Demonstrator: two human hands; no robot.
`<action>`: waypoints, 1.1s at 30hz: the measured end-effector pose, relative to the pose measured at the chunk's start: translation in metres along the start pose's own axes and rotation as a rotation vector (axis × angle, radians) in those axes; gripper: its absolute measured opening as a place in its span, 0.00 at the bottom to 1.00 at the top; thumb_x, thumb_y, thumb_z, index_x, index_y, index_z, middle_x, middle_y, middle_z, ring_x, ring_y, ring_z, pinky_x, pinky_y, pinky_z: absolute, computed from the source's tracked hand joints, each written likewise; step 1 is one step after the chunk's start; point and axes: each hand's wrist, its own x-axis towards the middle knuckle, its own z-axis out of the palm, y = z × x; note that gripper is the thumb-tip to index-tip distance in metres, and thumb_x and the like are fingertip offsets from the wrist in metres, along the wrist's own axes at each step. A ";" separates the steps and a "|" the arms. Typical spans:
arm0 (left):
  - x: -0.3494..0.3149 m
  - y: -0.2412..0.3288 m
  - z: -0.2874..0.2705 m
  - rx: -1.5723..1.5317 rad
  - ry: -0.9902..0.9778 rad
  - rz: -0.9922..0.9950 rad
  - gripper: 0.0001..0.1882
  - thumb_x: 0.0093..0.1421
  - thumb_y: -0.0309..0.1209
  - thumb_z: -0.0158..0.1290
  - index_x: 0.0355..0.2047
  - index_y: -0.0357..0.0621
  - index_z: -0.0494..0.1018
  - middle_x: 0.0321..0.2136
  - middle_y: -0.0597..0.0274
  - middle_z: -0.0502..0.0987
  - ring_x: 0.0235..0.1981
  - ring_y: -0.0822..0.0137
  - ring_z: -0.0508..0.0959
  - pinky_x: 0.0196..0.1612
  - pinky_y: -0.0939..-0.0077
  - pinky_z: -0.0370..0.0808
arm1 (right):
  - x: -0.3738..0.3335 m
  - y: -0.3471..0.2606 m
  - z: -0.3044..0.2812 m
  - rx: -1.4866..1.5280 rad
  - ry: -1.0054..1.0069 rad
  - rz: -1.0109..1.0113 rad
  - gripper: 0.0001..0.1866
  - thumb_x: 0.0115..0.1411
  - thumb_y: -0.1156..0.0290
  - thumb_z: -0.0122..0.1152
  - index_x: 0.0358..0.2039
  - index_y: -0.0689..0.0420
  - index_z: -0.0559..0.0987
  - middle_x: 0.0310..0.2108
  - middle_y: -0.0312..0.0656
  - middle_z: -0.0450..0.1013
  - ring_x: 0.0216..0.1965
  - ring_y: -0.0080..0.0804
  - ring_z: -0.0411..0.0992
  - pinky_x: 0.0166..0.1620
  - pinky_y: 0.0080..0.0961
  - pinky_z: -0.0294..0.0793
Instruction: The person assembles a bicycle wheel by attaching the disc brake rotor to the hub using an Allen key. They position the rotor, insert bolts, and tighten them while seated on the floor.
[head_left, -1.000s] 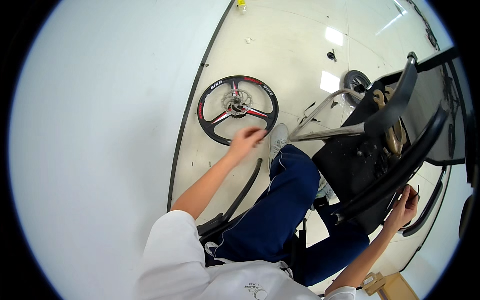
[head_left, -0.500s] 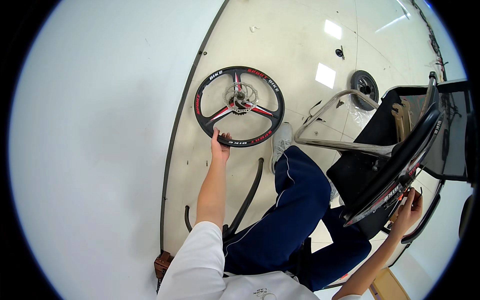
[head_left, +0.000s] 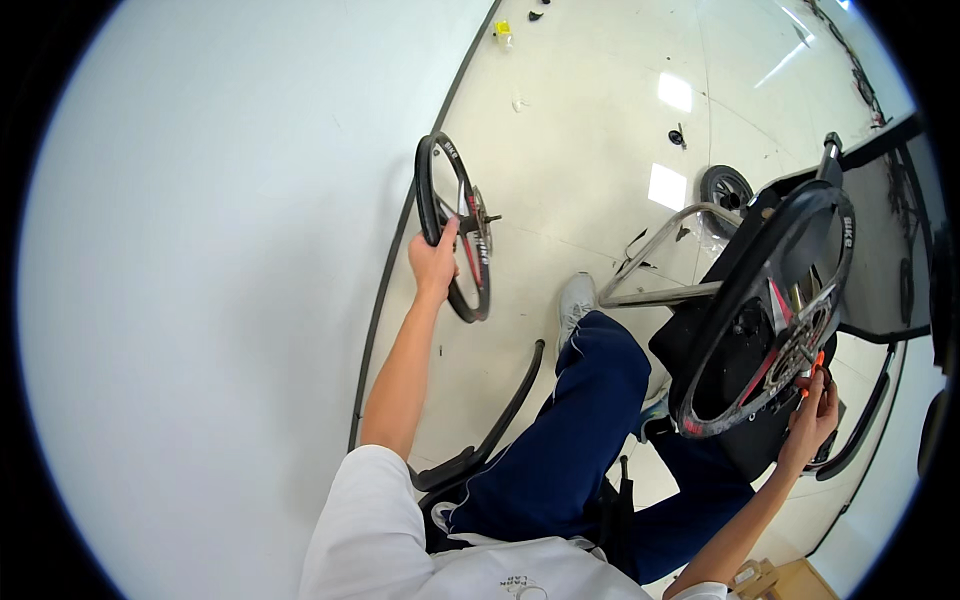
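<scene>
My left hand (head_left: 433, 262) grips the rim of a black bicycle wheel (head_left: 426, 185) with red and white marks. This wheel is turned nearly edge-on, its brake disc and axle pointing right; whether it touches the floor I cannot tell. A second black bicycle wheel (head_left: 728, 300) stands tilted on a black chair (head_left: 690, 345), its sprocket side partly showing. Close to that wheel's lower right side, my right hand (head_left: 812, 425) has its fingers closed on a small orange-and-dark tool (head_left: 806, 382), mostly hidden and of unclear kind.
A bent metal tube frame (head_left: 650, 250) belongs to the chair. Beyond it a small black wheel (head_left: 727, 187) lies on the floor, with small loose parts about. A curved black armrest (head_left: 515, 400) rises beside my left leg. The white wall (head_left: 220, 250) runs along the left.
My left hand has turned its wheel from face-on to nearly edge-on. The wheel at the chair has tilted so more of its face shows. My view has shifted slightly.
</scene>
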 end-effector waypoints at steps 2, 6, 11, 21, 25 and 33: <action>-0.014 0.023 -0.019 0.013 0.000 0.029 0.18 0.62 0.40 0.62 0.26 0.38 0.71 0.12 0.68 0.66 0.07 0.74 0.64 0.11 0.75 0.60 | -0.011 -0.008 -0.006 0.037 0.026 -0.020 0.14 0.69 0.61 0.59 0.47 0.58 0.79 0.28 0.33 0.77 0.15 0.05 0.51 0.16 0.11 0.43; -0.060 0.101 -0.061 -0.164 -0.025 0.094 0.16 0.64 0.39 0.59 0.27 0.41 0.70 0.09 0.70 0.63 0.07 0.76 0.62 0.11 0.77 0.57 | -0.044 -0.030 0.001 0.223 -0.083 -0.049 0.10 0.67 0.68 0.60 0.45 0.60 0.79 0.28 0.33 0.77 0.16 0.06 0.56 0.17 0.11 0.45; -0.156 0.176 -0.075 -0.208 0.004 0.236 0.15 0.65 0.35 0.58 0.26 0.42 0.67 0.09 0.71 0.61 0.06 0.77 0.59 0.11 0.79 0.54 | -0.130 -0.162 0.094 0.392 -0.628 -0.074 0.09 0.63 0.72 0.62 0.36 0.66 0.81 0.28 0.38 0.78 0.26 0.20 0.75 0.30 0.18 0.74; -0.262 0.177 -0.085 -0.356 -0.033 0.375 0.11 0.65 0.29 0.57 0.29 0.34 0.71 0.10 0.68 0.66 0.07 0.78 0.62 0.13 0.82 0.55 | -0.148 -0.185 0.238 0.530 -0.913 0.143 0.15 0.63 0.61 0.64 0.35 0.63 0.81 0.25 0.35 0.79 0.24 0.15 0.66 0.27 0.18 0.60; -0.278 0.151 -0.093 -0.295 -0.058 0.397 0.10 0.63 0.27 0.59 0.29 0.34 0.72 0.15 0.68 0.70 0.11 0.80 0.67 0.14 0.84 0.60 | -0.157 -0.167 0.242 0.495 -0.962 0.139 0.14 0.63 0.63 0.65 0.34 0.62 0.81 0.25 0.34 0.78 0.22 0.14 0.62 0.25 0.18 0.59; -0.275 0.123 -0.107 -0.218 -0.075 0.379 0.11 0.60 0.24 0.62 0.25 0.37 0.71 0.17 0.70 0.69 0.16 0.81 0.66 0.21 0.83 0.61 | -0.164 -0.146 0.254 0.436 -1.034 0.172 0.10 0.62 0.69 0.66 0.39 0.63 0.79 0.31 0.34 0.78 0.17 0.10 0.54 0.18 0.14 0.48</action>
